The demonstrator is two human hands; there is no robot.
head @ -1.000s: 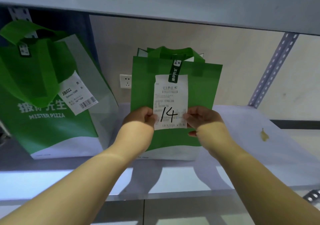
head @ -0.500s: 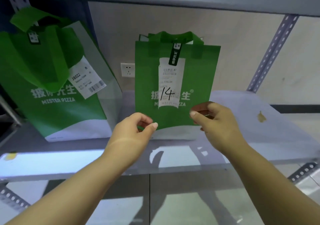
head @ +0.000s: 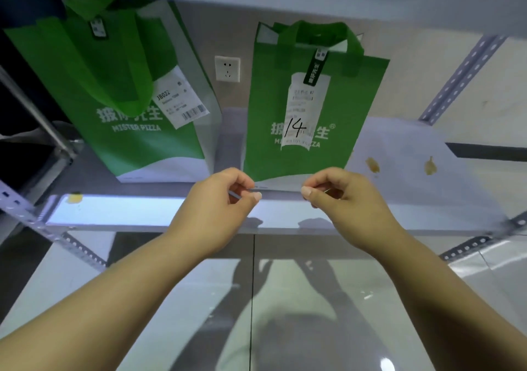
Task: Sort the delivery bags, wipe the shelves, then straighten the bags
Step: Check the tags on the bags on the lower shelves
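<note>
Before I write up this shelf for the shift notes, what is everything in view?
bags: 2, green and white; left bag at the shelf's left, right bag mid-shelf
receipt: 1, white, marked 14, on right bag's front
label: 1, white with barcode, on left bag
socket: 1, white, on the wall between the bags
stains: 3, yellowish, two on the shelf right of right bag, one near its front left
shelf: 1, pale grey, under the bags
post: 1, grey, perforated, right rear
hands: 2, bare; left hand and right hand each pinch right bag's bottom edge
</note>
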